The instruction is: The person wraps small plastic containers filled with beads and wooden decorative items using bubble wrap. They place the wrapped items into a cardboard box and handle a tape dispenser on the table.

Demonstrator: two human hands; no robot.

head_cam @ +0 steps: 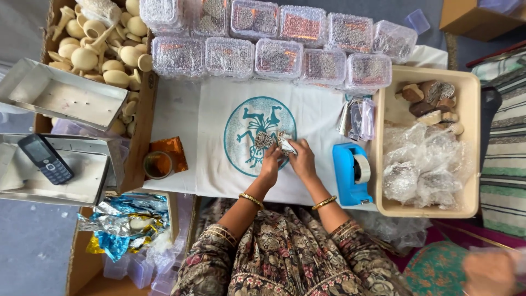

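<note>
My left hand [270, 163] and my right hand [302, 159] meet over a white cloth [181, 118] with a teal round print [241, 129]. Together they hold a small ornate patterned piece with a bit of clear wrapping [286, 144] between the fingertips. A second small patterned disc [263, 140] lies on the print just above my left hand. Both wrists carry gold bangles, and the sleeves are a dark floral fabric.
Clear plastic boxes [278, 57] of patterned pieces line the far edge. A blue tape dispenser [352, 172] sits right of my hands, beside a beige tray [474, 142] with wrapped and wooden items. Wooden knobs [101, 52] fill a carton far left; a phone [45, 159] lies on metal trays.
</note>
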